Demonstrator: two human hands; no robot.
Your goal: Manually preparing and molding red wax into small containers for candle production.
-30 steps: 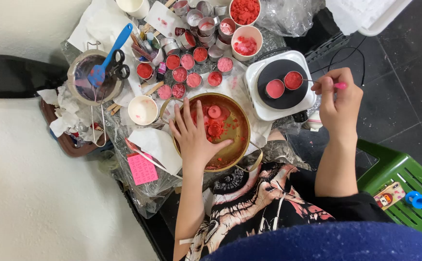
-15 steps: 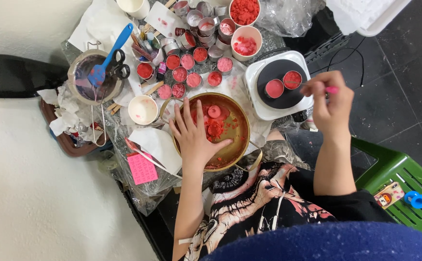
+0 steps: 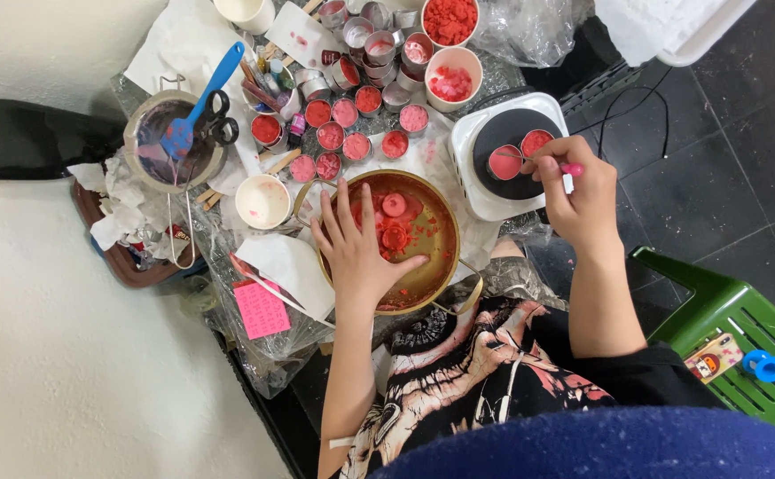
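Observation:
My left hand [image 3: 356,248] lies flat with spread fingers on the rim and inside of a brass bowl [image 3: 439,232] that holds red wax pieces. My right hand [image 3: 576,195] grips a thin pink-handled tool [image 3: 570,168] and reaches over the white hot plate [image 3: 476,200]. The tool's tip points at the two small round tins, one pink [image 3: 504,162] and one red [image 3: 536,142], that sit on the plate's black top.
Several small tins of red and pink wax [image 3: 345,133] crowd the table behind the bowl. White cups [image 3: 451,78] hold red flakes. A sieve with a blue spatula and scissors [image 3: 179,133] lies at left. A green stool [image 3: 724,328] stands at right.
My right hand has moved left with the pink tool, from beside the hot plate to over its near edge. My left hand has stayed on the bowl.

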